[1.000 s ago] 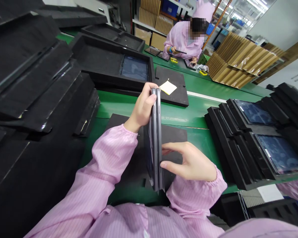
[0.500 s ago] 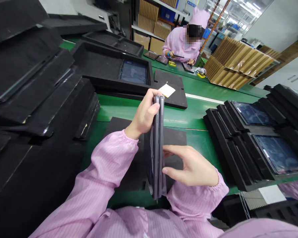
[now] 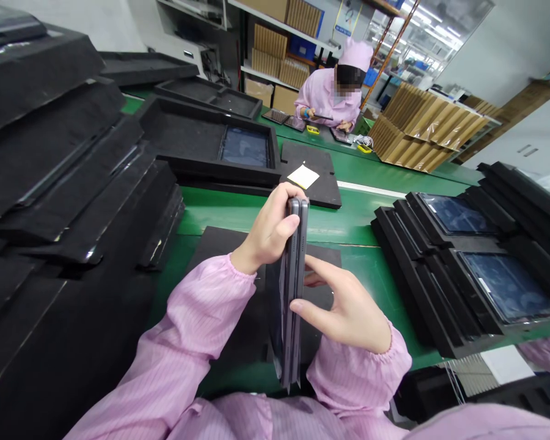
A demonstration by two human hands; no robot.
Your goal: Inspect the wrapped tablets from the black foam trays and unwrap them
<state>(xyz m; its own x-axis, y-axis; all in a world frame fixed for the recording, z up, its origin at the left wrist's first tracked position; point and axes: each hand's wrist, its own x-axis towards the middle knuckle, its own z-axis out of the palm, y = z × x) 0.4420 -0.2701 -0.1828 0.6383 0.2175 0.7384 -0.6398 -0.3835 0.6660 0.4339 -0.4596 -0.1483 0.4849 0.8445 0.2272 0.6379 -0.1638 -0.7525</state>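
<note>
Two thin grey tablets (image 3: 296,287) stand on edge, pressed side by side, with speaker holes along their upward edges. Clear film hangs loose around their sides and lower end. My left hand (image 3: 274,227) is closed around the far end of both, thumb on the near side and fingers over the top. Against the right face lies my right hand (image 3: 343,299), its thumb across the upward edges and its other fingers partly hidden behind the right tablet. Beneath them a black foam sheet (image 3: 220,244) lies on the green bench (image 3: 229,211).
Black foam trays (image 3: 50,177) are piled high on the left. Another tray (image 3: 183,131) holding a tablet lies ahead, near a foam board (image 3: 323,160) with a paper pad (image 3: 304,176). Stacked trays with tablets (image 3: 508,284) stand right. A co-worker (image 3: 325,91) handles tablets across the bench.
My right thumb has moved left, from the right tablet's side onto the upward edges. The tablets sit slightly lower in view, and the camera view has shifted a little.
</note>
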